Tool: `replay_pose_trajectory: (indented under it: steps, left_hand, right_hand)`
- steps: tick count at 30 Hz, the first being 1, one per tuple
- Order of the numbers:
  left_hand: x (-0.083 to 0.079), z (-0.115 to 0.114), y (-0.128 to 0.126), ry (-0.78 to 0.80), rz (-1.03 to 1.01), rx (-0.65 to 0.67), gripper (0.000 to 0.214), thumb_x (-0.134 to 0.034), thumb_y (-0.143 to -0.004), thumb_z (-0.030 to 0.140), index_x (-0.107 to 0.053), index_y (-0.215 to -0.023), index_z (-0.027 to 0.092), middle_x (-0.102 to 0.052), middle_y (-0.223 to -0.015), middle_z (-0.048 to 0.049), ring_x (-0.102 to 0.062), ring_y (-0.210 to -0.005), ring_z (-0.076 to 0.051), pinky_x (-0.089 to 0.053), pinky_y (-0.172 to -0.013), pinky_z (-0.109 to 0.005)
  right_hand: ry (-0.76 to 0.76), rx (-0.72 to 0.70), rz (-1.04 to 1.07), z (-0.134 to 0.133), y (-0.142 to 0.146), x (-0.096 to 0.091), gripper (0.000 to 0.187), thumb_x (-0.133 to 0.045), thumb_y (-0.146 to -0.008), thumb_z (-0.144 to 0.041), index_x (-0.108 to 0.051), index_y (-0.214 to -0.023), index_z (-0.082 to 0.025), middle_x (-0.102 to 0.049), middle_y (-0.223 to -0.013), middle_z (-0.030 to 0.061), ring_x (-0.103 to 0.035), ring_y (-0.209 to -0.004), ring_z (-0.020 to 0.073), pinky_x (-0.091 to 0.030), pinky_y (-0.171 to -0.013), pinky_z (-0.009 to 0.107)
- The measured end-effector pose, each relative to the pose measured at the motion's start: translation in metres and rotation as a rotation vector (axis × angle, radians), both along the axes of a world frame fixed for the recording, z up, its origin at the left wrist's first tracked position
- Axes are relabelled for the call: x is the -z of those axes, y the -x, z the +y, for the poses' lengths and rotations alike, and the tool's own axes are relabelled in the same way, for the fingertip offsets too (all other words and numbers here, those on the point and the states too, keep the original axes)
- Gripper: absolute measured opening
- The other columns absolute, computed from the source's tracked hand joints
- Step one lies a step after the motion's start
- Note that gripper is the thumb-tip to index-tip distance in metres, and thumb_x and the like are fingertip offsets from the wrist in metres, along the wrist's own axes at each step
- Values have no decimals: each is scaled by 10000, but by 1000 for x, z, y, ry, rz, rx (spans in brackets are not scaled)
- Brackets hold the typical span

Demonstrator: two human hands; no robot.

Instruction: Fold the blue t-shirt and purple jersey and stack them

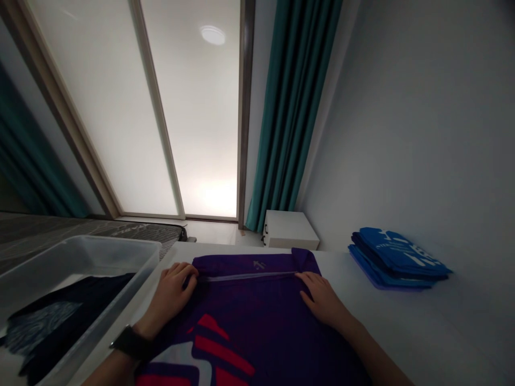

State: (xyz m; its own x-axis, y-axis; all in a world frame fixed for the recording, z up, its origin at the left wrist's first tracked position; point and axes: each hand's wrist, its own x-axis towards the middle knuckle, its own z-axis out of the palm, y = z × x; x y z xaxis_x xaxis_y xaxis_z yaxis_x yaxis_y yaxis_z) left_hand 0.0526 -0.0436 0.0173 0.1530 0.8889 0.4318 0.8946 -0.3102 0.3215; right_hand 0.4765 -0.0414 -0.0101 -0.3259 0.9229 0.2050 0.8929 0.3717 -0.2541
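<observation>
A purple shirt (289, 327) lay spread on the white counter (410, 321), its far end folded near the counter's far edge.
The shirt's near part ran out of view. The left hand (175, 287) curled at its left edge, and whether those fingers pinched cloth could not be told; the right hand's (324, 300) fingertips rested at the right end of a pale strip (249, 277), thumb apart from them. A clear bin (120, 246) of dark clothes (48, 316) stood just left, leaving a narrow margin; rightward, wider room reached some folded blue clothes (402, 257). Beyond stood a white cabinet (292, 230), green curtain (298, 107) and pale door (201, 118).
</observation>
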Motion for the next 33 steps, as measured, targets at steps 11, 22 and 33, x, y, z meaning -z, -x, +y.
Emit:
replay_pose_trajectory:
  steps: [11, 22, 33]
  left_hand:
    - [-33, 42, -150, 209, 58, 412, 221, -446, -920, 238, -664, -885, 232, -701, -972, -18, -605, -955, -216, -378, -884, -363]
    - [3, 130, -278, 308, 74, 240, 314, -448, -925, 302, -630, -1140, 162, -651, -1177, -148, -560, -1145, -310, -396, -960, -453]
    - [11, 154, -299, 314, -123, 272, 103, -575, -822, 222, -646, -877, 171, -652, -977, -106, -563, -1022, -280, -398, -895, -420]
  right_hand:
    - [-56, 48, 87, -14, -18, 5, 327, -466, -890, -202, -627, -1174, -207, -625, -1204, 105, -543, -1176, 261, -392, -1041, 466]
    - [-99, 55, 95, -26, -13, -1, 309, -499, -880, -126, -627, -1149, -209, -614, -1181, 98, -551, -1125, 251, -416, -1002, 437]
    - [-70, 65, 145, -25, -12, -6, 326, -489, -873, -138, -625, -1148, -248, -618, -1161, 82, -553, -1100, 261, -413, -990, 447]
